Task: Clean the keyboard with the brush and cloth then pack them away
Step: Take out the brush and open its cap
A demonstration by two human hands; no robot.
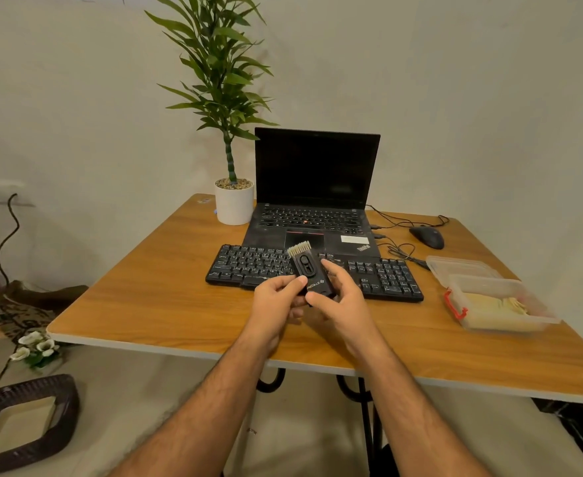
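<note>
Both hands are up over the near edge of the keyboard (314, 273), and the brush (309, 270) sits between them: the left hand (276, 301) pinches its lower body with curled fingers, the right hand (338, 297) wraps the other side. It looks a light, stiff plastic slab, best held by the flat casing, with the soft pale bristles pointing away. The cloth seems to lie in the open plastic box (496, 304) at right.
</note>
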